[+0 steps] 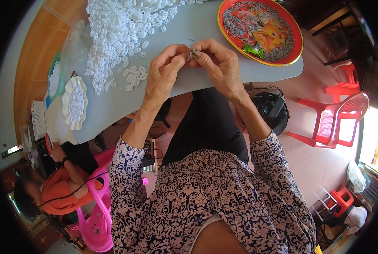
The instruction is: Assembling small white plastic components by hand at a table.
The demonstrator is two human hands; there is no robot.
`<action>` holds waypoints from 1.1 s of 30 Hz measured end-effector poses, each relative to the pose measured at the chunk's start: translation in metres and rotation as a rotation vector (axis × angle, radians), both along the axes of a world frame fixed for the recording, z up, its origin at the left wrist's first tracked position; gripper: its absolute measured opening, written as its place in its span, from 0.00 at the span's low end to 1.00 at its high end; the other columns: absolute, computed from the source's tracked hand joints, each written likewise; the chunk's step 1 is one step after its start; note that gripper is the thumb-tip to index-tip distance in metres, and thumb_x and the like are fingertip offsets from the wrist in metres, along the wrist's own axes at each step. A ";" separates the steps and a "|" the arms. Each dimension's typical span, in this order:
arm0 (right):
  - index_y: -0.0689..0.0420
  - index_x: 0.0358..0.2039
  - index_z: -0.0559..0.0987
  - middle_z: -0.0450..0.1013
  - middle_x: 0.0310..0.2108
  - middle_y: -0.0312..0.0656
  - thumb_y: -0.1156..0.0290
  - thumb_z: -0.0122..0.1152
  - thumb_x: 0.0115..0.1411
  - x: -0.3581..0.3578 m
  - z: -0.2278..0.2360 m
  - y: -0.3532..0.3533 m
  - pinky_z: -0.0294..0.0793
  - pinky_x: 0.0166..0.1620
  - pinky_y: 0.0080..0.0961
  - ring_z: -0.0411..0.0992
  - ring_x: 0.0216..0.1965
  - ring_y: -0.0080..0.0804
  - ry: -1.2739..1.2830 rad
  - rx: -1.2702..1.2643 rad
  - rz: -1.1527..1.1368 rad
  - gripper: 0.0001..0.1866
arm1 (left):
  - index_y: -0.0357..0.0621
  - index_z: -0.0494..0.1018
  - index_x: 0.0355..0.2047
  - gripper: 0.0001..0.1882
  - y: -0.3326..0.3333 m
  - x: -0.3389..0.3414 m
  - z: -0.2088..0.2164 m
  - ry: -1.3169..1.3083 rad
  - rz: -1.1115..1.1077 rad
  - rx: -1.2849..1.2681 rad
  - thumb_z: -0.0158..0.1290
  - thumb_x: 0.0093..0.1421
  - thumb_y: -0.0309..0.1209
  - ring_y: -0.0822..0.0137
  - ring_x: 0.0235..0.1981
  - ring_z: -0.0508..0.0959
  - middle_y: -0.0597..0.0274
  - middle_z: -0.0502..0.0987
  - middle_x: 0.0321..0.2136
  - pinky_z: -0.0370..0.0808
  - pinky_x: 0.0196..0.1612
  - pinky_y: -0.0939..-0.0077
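Observation:
My left hand [164,72] and my right hand [223,70] meet above the table's near edge, thumbs and fingertips pinched close together. A tiny greyish bit [193,51] shows at the fingertips, too small to name; the fingers hide most of it. To the left of my hands spreads a big heap of small white oval plastic pieces with holes [117,36]. A few such loose pieces [135,78] lie nearest my left hand. Right of my hands rests a round red tray with a yellow rim [294,55], holding many small grey metal-looking pieces [244,12] and a green wrapper [254,51].
A wavy white dish [66,111] of white pieces and a green basket [53,70] stand on the grey table [189,25] at left. A person in orange [64,186] sits at lower left beside a pink chair [96,226]. Red chairs [328,118] stand at right.

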State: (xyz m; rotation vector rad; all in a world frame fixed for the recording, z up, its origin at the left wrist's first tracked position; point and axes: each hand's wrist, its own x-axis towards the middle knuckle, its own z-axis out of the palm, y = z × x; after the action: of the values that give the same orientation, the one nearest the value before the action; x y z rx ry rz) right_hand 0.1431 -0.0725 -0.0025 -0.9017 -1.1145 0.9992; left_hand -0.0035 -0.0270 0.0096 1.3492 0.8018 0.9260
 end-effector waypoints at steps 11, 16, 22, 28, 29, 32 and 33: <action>0.63 0.40 0.75 0.72 0.26 0.33 0.79 0.56 0.58 0.005 -0.003 -0.003 0.69 0.31 0.13 0.67 0.26 0.15 -0.030 -0.027 -0.117 0.09 | 0.36 0.72 0.36 0.07 0.015 0.001 0.002 -0.057 -0.009 0.071 0.52 0.60 0.28 0.73 0.33 0.75 0.66 0.74 0.30 0.71 0.39 0.81; 0.63 0.42 0.74 0.72 0.26 0.33 0.80 0.56 0.57 0.007 -0.006 -0.002 0.70 0.32 0.13 0.67 0.26 0.15 -0.081 -0.016 -0.119 0.11 | 0.37 0.73 0.36 0.07 0.013 0.004 0.001 -0.106 -0.001 0.068 0.51 0.60 0.28 0.74 0.32 0.75 0.67 0.74 0.30 0.70 0.38 0.82; 0.62 0.41 0.74 0.71 0.25 0.33 0.80 0.56 0.57 0.007 -0.005 -0.002 0.70 0.32 0.13 0.67 0.26 0.15 -0.117 -0.023 -0.136 0.11 | 0.38 0.73 0.36 0.07 0.013 0.010 -0.002 -0.134 0.014 0.065 0.51 0.60 0.28 0.74 0.32 0.75 0.67 0.74 0.30 0.70 0.38 0.82; 0.62 0.41 0.74 0.71 0.25 0.33 0.80 0.56 0.56 0.009 -0.005 -0.002 0.70 0.31 0.13 0.67 0.26 0.15 -0.108 -0.023 -0.149 0.11 | 0.38 0.73 0.36 0.07 0.013 0.015 -0.003 -0.132 0.024 0.070 0.51 0.60 0.28 0.75 0.32 0.75 0.67 0.74 0.30 0.70 0.38 0.81; 0.62 0.41 0.74 0.71 0.25 0.33 0.80 0.57 0.56 0.009 -0.005 -0.002 0.70 0.31 0.13 0.67 0.26 0.15 -0.108 -0.022 -0.152 0.11 | 0.37 0.73 0.36 0.07 0.013 0.016 -0.002 -0.135 0.024 0.066 0.51 0.60 0.28 0.75 0.32 0.75 0.67 0.74 0.30 0.71 0.38 0.82; 0.62 0.41 0.74 0.71 0.25 0.33 0.80 0.57 0.56 0.011 -0.006 -0.003 0.70 0.31 0.13 0.68 0.25 0.15 -0.117 -0.020 -0.155 0.11 | 0.37 0.72 0.35 0.06 0.013 0.017 -0.001 -0.117 0.020 0.104 0.51 0.60 0.27 0.76 0.32 0.74 0.67 0.74 0.30 0.71 0.39 0.83; 0.62 0.41 0.74 0.71 0.25 0.33 0.80 0.57 0.56 0.011 -0.006 -0.003 0.70 0.31 0.13 0.68 0.25 0.15 -0.117 -0.019 -0.155 0.11 | 0.37 0.72 0.35 0.06 0.013 0.017 -0.001 -0.097 0.019 0.146 0.51 0.60 0.27 0.76 0.32 0.74 0.68 0.73 0.29 0.71 0.39 0.83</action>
State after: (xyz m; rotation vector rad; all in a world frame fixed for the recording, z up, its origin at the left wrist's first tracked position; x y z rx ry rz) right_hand 0.1540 -0.0758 -0.0089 -1.0566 -1.1157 0.8400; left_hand 0.0133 -0.0135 0.0085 1.4132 0.6842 1.0732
